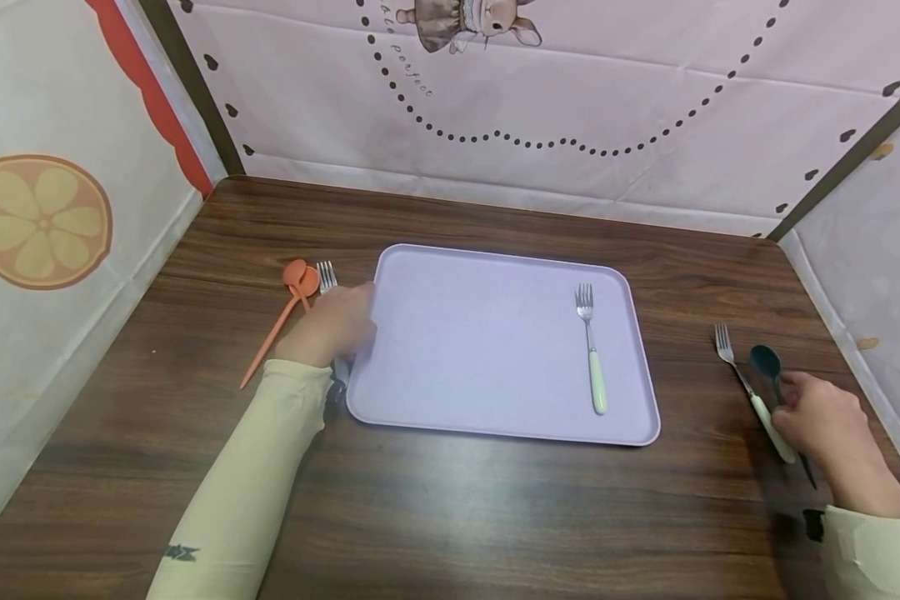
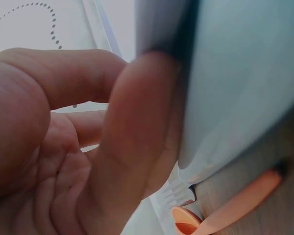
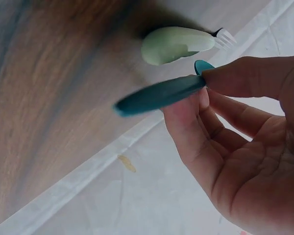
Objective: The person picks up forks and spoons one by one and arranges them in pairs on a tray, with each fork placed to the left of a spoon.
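Right hand, fingertips clamped on teal spoon, right of lilac tray, beside green-handled fork; left hand (finger grip indeterminable) at tray's left edge, partly hiding another fork; orange spoons adjacent.

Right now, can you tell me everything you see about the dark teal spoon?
The spoon is dark teal, with a rounded bowl and a slim handle, and it looks like smooth plastic. The person's right grip pinches it by the handle. In the head view, the bowl points away from the person and the handle slants back toward the right. It's right of the tray, beside a green-handled fork. I can't tell whether it touches the table.
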Tool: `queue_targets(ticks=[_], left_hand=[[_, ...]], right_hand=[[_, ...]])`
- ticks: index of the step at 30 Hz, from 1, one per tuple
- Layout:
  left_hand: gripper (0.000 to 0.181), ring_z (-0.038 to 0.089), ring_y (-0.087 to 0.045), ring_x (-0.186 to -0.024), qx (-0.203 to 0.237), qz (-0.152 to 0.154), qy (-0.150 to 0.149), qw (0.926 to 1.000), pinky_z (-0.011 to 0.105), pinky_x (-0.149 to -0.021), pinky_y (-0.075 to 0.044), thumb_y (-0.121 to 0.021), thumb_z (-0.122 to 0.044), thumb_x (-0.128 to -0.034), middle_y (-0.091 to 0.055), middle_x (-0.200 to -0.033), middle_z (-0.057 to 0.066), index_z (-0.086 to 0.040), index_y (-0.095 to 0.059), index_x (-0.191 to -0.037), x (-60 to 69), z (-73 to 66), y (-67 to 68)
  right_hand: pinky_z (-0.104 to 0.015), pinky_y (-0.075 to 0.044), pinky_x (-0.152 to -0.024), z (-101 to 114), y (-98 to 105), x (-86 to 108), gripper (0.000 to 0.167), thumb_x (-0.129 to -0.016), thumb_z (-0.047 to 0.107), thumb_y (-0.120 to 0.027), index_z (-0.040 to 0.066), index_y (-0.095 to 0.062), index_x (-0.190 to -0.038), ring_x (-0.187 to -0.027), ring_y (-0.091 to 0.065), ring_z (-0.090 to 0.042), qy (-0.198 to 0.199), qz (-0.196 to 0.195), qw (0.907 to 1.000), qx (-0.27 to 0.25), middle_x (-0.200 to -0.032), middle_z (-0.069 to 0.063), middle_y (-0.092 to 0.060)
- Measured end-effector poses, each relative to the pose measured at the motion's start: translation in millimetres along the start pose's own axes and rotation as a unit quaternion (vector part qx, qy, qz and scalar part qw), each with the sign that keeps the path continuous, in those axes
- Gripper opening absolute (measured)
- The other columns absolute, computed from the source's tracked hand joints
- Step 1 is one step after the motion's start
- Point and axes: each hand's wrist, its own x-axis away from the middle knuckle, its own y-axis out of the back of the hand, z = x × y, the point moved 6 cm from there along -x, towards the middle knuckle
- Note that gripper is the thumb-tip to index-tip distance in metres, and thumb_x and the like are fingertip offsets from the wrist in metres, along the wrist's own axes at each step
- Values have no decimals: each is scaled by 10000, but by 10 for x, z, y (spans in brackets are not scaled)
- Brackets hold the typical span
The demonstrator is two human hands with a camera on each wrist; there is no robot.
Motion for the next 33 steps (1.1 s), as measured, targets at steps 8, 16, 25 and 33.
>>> queue_targets(ticks=[8,16,25,33], left_hand=[[391,354,-602,-793,-91,-55,-59,9999,374,-585,-491,-513,-1,-883,-608,-942,230,99,-517,-1261,-7,4,3],[363,357,-598,-800,-49,-36,-77,10000,377,-586,-490,-507,8,-882,-606,-935,226,89,-527,-1236,-11,4,-4],[363,352,-604,-787,-4,-28,12,10000,362,-556,-490,-513,3,-887,-607,-942,228,84,-523,-1241,-9,3,-4],[339,348,-602,-785,-104,-7,-26,9999,376,-582,-492,-510,1,-891,-607,-924,220,88,-529,-1218,-10,-9,5]], right_hand=[[-643,-427,-746,51,0,9,517,-801,59,-584,-194,-491,-1242,-958,-536,-590,115,-262,9995,-137,-1050,-353,-626],[-623,-432,-730,139,-1,28,547,-844,105,-624,-194,-474,-1276,-910,-539,-529,-3,-448,9984,-339,-992,-314,-611],[-617,-431,-732,259,38,31,590,-818,84,-639,-167,-467,-1323,-882,-569,-494,319,-761,9949,-589,-941,-254,-646],[-635,-438,-741,347,45,20,629,-807,86,-670,-186,-458,-1333,-873,-593,-517,474,-868,9934,-581,-920,-279,-667]])
